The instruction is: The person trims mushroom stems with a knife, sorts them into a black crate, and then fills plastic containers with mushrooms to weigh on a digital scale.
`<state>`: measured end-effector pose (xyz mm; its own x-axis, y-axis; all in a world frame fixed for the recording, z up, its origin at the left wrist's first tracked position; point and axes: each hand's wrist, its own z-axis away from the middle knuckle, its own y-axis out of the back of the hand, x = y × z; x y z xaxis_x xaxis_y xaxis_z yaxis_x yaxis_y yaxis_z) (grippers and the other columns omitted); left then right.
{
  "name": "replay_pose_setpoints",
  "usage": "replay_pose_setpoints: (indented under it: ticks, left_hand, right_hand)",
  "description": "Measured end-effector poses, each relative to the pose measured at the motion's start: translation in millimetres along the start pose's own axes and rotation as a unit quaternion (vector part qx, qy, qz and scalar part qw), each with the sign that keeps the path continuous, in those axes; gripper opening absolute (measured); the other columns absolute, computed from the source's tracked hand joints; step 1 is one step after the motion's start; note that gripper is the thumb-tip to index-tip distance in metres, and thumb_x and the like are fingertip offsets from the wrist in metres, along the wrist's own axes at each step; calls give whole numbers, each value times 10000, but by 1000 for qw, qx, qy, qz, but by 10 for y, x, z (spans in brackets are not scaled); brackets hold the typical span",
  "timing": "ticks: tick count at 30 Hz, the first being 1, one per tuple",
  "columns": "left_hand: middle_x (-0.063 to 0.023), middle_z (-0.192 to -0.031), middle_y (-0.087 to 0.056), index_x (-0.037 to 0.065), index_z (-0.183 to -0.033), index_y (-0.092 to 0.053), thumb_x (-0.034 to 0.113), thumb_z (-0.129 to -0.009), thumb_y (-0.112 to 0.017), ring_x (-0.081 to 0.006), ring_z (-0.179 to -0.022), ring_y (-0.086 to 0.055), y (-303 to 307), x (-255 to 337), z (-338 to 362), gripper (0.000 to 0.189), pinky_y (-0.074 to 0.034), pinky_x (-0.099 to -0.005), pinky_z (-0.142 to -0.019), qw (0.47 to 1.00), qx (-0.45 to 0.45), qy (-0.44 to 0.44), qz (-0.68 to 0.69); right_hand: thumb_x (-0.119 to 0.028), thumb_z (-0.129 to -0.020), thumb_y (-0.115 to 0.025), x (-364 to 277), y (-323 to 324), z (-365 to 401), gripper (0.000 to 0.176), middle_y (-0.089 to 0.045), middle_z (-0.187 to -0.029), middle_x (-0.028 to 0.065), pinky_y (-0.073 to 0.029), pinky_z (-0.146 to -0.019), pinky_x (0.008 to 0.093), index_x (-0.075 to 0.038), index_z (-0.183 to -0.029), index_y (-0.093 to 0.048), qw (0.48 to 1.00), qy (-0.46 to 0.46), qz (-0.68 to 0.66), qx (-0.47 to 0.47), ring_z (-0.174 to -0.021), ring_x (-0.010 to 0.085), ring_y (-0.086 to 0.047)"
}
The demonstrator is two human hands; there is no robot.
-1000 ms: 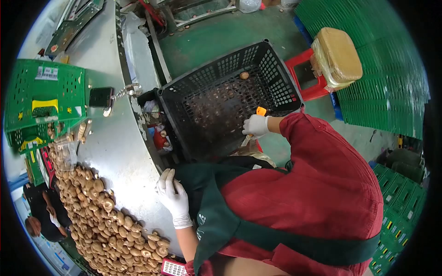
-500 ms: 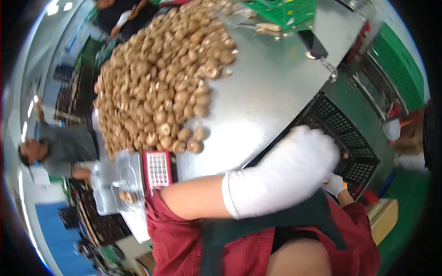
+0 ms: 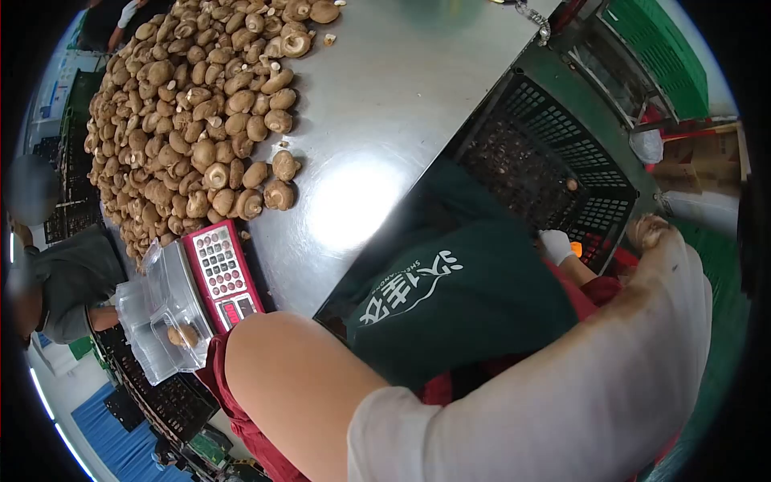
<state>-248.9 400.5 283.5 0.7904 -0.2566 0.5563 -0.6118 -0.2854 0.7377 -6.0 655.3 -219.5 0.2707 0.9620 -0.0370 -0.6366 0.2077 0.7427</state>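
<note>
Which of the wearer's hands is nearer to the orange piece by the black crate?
Right. The right hand is directly beside the orange piece; the left hand is raised close to the camera, away from it.

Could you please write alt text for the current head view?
A stained, white-gloved left hand crosses the foreground, while the white-gloved right hand is at a black perforated plastic crate, beside a small orange object. Brown mushrooms lie heaped on a shiny metal table.

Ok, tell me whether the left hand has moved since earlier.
Yes: the left hand has left the edge of the table and is now raised beyond it, toward the crate.
</note>
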Motion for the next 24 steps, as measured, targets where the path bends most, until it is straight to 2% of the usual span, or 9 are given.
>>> replay_pose_setpoints:
  ticks: [5, 8, 11, 13, 15, 16, 19, 22, 24]
  left_hand:
    - [-130, -1038, -632, 45, -1129, -592, 141, -713, -692, -336, -982, -600, 118, -214, 404, 438, -457, -424, -875, 992, 26, 75, 95]
    - [-144, -1088, -638, 34, -1201, -585, 131, -705, -707, -359, -1024, -601, 23, -608, 1041, 520, -461, -439, -912, 955, 64, 289, 10]
    - [-220, -1340, -475, 22, -1337, -476, 174, -810, -695, -407, -1253, -437, -177, -1034, 1988, 591, -354, -467, -1057, 826, 81, 472, -299]
    - [-257, -1347, -457, 2, -1357, -445, 182, -815, -702, -441, -1258, -424, -204, -1391, 2685, 626, -342, -479, -1080, 728, 143, 537, -402]
    - [-287, -1369, -434, -29, -1369, -416, 201, -824, -695, -459, -1269, -412, 16, -1724, 2971, 654, -344, -482, -1089, 655, 232, 566, -444]
    - [-335, -1407, -382, -43, -1391, -377, 252, -833, -667, -493, -1308, -374, 135, -1950, 3109, 695, -352, -522, -1075, 627, 270, 586, -436]
    - [-301, -1479, -325, 8, -1432, -357, 326, -802, -693, -487, -1312, -383, 335, -2518, 3125, 782, -339, -541, -1082, 583, 384, 593, -402]
    - [-228, -1528, -278, 223, -1458, -378, 353, -768, -734, -426, -1263, -448, 289, -2766, 2901, 787, -427, -531, -990, 586, 280, 617, -445]
    - [-239, -1502, -308, 189, -1423, -419, 318, -782, -705, -406, -1159, -511, 360, -2762, 2825, 713, -450, -508, -917, 601, 290, 623, -408]
  right_hand:
    - [-243, -785, -662, 57, -214, -89, 252, -699, -929, 175, -538, -784, 457, -80, -977, -658, 999, -21, -31, 11, -888, 360, -675]
    - [-237, -789, -658, 142, -111, 65, 304, -700, -940, 172, -538, -794, 453, -76, -1045, -658, 991, 41, -87, 95, -898, 369, -671]
    - [-197, -765, -688, 138, 680, 422, 376, -699, -903, 168, -540, -789, 451, -59, -1115, -674, 980, 21, -140, 141, -879, 396, -665]
    - [-133, -762, -662, 416, 895, 283, 240, -685, -868, 182, -531, -706, 408, -10, -966, -692, 979, -64, -132, 139, -817, 335, -685]
    - [-31, -725, -649, 304, 1731, 218, 177, -674, -770, 182, -526, -634, 361, -3, -893, -696, 951, 18, -254, 173, -647, 306, -659]
    - [-7, -740, -611, 70, 2314, 194, 188, -665, -757, 186, -510, -616, 348, 12, -913, -680, 937, 73, -311, 143, -618, 274, -635]
    - [11, -781, -564, -1062, 3789, 62, 200, -645, -740, 182, -499, -620, 333, 14, -961, -653, 896, 196, -375, 137, -595, 276, -596]
    - [-38, -799, -573, -1967, 4418, -506, 260, -673, -864, 178, -522, -716, 378, -47, -1049, -646, 883, 291, -163, 331, -766, 362, -640]
    - [-68, -807, -568, -2549, 4643, -1004, 311, -672, -988, 182, -525, -780, 419, -70, -1113, -624, 859, 324, -140, 370, -891, 385, -642]
